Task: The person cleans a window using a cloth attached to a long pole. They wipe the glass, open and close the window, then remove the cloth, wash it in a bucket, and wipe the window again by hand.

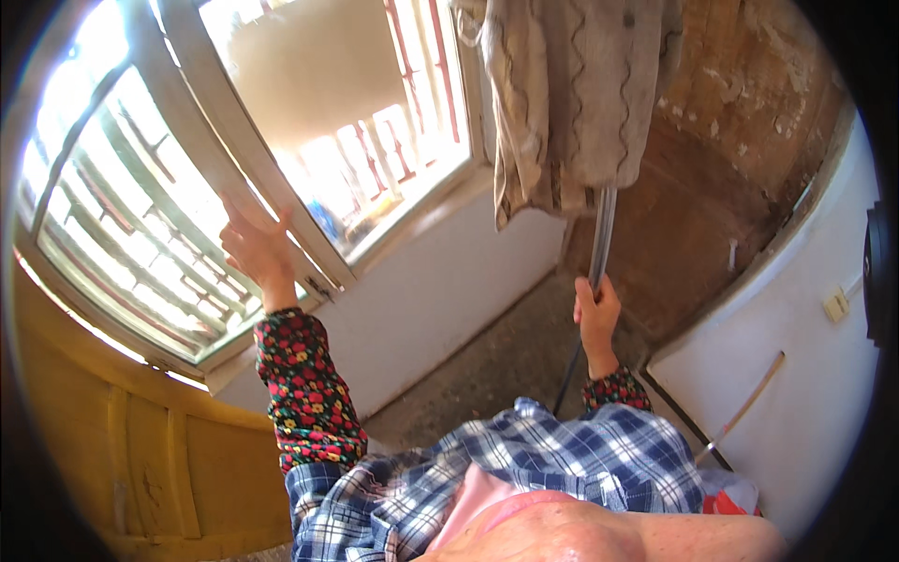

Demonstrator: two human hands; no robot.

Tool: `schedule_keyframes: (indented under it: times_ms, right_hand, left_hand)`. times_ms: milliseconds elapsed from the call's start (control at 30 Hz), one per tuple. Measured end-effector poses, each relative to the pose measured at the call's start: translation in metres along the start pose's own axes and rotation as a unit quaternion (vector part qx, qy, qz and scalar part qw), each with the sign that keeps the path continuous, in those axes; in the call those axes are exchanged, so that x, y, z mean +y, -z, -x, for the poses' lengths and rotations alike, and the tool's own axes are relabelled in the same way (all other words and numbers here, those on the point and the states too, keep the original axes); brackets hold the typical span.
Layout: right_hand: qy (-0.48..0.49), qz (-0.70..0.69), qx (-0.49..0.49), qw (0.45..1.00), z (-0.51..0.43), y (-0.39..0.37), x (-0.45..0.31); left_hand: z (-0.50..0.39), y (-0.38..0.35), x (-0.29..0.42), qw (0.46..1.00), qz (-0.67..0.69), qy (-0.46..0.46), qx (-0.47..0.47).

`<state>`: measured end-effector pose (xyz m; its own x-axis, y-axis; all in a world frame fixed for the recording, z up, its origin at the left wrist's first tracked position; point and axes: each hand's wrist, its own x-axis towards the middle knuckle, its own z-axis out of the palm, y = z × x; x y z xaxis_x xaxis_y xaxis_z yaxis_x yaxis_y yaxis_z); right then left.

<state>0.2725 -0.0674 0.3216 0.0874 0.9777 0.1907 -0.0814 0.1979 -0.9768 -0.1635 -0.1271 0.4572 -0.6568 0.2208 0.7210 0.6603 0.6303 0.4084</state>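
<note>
My left hand (258, 249) reaches up to the upright stile (211, 133) of a pale window frame. Its thumb and index finger are spread, and the palm side is hidden from view. In my right hand (598, 316) is a slim metal pole (604, 232), held close to upright. The pole's top goes out of sight at a hanging beige cloth (569, 105) with wavy dark stripes. Below the hand a thin dark length (567, 379) continues down towards the floor. Floral sleeves cover both forearms.
Bars (161, 246) stand behind the window glass. A yellow wooden panel (147, 456) is at lower left. White wall (435, 302) runs under the sill above a grey floor (484, 372). On the right are a stained brown wall (744, 91), a thin stick (751, 393) and a small switch box (836, 304).
</note>
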Motion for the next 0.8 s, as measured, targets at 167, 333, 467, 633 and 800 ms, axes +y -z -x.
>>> schedule_keyframes:
  times_ms: [167,333,467,633,800]
  right_hand:
    - [0.015,0.002,-0.013,1.000,-0.002,0.002,0.011]
    - [0.029,0.004,-0.034,0.999,-0.007,0.000,0.020]
    - [0.066,-0.031,-0.071,0.995,-0.021,-0.015,0.021]
    - [0.087,-0.071,-0.163,0.980,-0.041,-0.065,-0.018]
    - [0.115,-0.192,-0.299,0.928,-0.057,-0.124,-0.099]
  left_hand:
    - [0.000,-0.007,-0.018,0.999,0.026,0.029,-0.019]
    - [0.014,-0.012,-0.038,0.991,0.064,-0.056,0.103]
    - [0.097,-0.010,-0.020,0.921,0.368,-0.107,-0.069]
    - [0.245,-0.015,0.033,0.758,0.462,-0.169,-0.428]
    - [0.337,-0.010,0.055,0.603,0.546,-0.108,-0.572]
